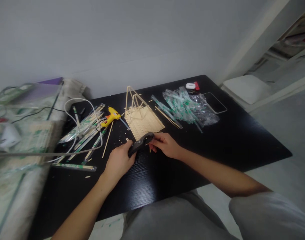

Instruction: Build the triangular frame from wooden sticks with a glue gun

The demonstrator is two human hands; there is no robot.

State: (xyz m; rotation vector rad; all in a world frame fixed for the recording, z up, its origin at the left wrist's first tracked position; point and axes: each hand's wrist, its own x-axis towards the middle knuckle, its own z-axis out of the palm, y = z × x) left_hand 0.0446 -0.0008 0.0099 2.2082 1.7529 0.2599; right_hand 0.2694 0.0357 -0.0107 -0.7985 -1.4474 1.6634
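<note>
My left hand (119,160) is closed around a dark cutter tool (141,142) and holds it low over the black table (242,140). My right hand (164,145) pinches something small and pale at the cutter's jaws; it looks like a short wooden stick piece, too small to be sure. Just beyond the hands stands a flat mat of glued wooden sticks (143,122) with an upright triangular stick frame (132,100) on its far edge. A yellow glue gun (111,117) lies to the left of the mat.
Wrapped chopsticks (84,130) and a white cable (74,103) lie at the table's left. Empty plastic wrappers (189,108) are piled at the back right, beside a phone (215,102) and a small white and red object (192,86). Stick offcuts dot the table.
</note>
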